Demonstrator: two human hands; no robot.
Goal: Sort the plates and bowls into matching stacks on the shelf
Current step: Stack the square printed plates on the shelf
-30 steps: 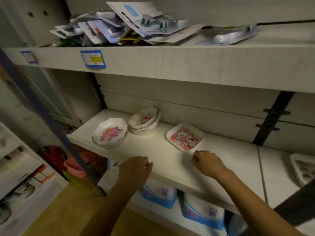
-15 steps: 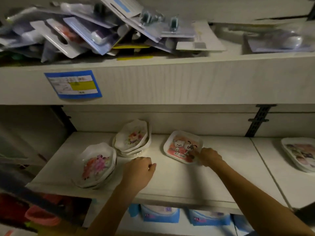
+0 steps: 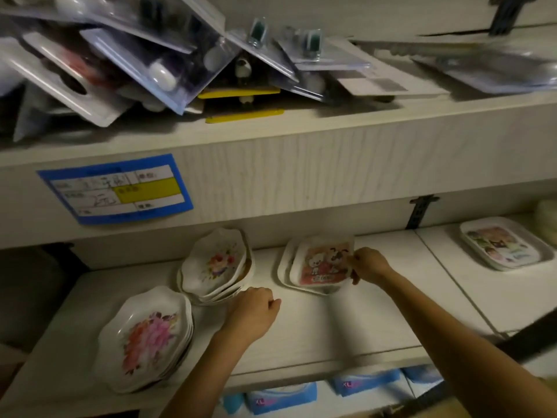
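Observation:
On the white shelf (image 3: pixel 346 324) lie three groups of dishes. A stack of scalloped bowls with a pink flower print (image 3: pixel 147 337) sits front left. Behind it leans a second stack of scalloped bowls with a smaller flower print (image 3: pixel 215 265). A square cartoon plate (image 3: pixel 322 262) is tilted up off another square plate beneath it, and my right hand (image 3: pixel 367 265) pinches its right edge. My left hand (image 3: pixel 253 310) rests fisted on the shelf, close to the rear bowl stack's front rim. Another rectangular cartoon plate (image 3: pixel 501 247) lies far right.
The upper shelf (image 3: pixel 301 152) overhangs low, piled with blister-packed goods (image 3: pixel 144 58) and bearing a blue price label (image 3: pixel 116 188). A black bracket (image 3: pixel 420 211) stands at the back wall. Blue packages (image 3: pixel 280 396) sit below the shelf.
My view has moved closer to the shelf. My right hand has gone from the shelf's front to the square cartoon plate, taken its edge and tipped it up. My left hand has shifted slightly toward the rear bowls.

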